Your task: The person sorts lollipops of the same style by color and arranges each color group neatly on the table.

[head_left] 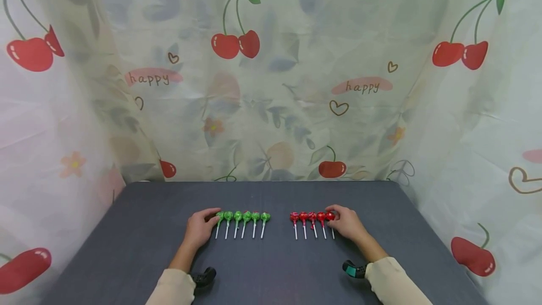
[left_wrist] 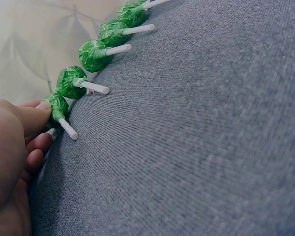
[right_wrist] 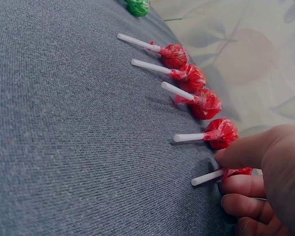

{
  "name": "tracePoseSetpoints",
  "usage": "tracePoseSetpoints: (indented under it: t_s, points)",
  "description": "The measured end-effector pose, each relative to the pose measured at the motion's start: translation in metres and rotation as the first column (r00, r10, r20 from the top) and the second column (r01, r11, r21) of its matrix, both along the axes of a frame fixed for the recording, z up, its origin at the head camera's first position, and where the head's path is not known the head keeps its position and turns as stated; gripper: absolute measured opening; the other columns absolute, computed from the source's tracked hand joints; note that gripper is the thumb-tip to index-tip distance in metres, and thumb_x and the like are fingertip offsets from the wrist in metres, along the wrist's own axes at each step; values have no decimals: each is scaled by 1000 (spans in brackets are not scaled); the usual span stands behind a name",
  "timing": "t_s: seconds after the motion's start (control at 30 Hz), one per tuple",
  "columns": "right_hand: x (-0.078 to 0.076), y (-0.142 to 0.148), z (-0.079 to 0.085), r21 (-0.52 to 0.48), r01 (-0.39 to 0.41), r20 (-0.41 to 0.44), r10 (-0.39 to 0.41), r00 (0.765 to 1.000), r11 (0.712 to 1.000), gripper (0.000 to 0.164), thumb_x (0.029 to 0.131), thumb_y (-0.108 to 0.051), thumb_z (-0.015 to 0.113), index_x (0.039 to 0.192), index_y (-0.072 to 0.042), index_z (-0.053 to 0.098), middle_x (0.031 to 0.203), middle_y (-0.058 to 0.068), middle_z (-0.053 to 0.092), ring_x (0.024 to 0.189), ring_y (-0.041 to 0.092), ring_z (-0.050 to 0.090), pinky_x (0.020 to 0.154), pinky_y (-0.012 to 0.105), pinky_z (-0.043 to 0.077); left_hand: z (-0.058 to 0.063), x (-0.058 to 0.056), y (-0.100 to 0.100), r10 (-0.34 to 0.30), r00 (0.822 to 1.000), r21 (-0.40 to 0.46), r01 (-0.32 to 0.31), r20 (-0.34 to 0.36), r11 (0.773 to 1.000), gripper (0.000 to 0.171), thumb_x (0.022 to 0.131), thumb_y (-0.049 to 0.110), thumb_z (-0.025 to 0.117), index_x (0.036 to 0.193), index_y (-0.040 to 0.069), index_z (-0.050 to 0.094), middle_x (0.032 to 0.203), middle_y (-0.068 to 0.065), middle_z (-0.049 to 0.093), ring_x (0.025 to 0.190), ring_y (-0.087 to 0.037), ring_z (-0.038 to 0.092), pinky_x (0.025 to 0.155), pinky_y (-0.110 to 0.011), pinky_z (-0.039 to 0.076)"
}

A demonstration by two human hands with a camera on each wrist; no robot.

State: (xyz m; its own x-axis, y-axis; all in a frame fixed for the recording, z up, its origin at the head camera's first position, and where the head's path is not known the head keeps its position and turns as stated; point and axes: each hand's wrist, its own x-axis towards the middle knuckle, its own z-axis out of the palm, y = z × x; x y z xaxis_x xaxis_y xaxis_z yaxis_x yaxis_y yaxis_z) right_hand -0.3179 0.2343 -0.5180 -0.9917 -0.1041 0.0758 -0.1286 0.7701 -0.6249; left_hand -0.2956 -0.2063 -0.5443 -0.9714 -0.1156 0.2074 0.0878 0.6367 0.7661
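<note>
My left hand (head_left: 201, 227) is at the left end of a row of green-wrapped lollipops (head_left: 247, 216), pinching the outermost green lollipop (left_wrist: 58, 109) by its wrapped head between thumb and fingers. Its white stick points toward me. On the other side, my right hand (head_left: 348, 222) pinches the rightmost red lollipop (right_wrist: 206, 177) of a row of red-wrapped lollipops (head_left: 312, 216). The thumb and fingers partly hide its head in the right wrist view. Both rows lie side by side on the dark grey table, heads away from me, with a gap between them.
The grey table (head_left: 271, 267) reaches back to a curtain (head_left: 271, 107) printed with cherries and leaves, which also hangs at both sides. Black wrist devices (head_left: 204, 277) sit on both wrists, below cream sleeves (head_left: 173, 287).
</note>
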Motion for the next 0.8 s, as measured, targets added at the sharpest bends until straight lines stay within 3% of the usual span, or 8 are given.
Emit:
tracePoseSetpoints:
  t_s: [0.8]
  points:
    - [-3,5,-3,-11,-19,-11,19,1000,1000,36,79,-2,75,114,-5,67,66,1,52,58,16,48,53,30,39,1,1,3,25,1000,19,-25,-10,1000,28,91,10,67,119,7,70,115,-13,68,109,-31,61,91,-50,46]
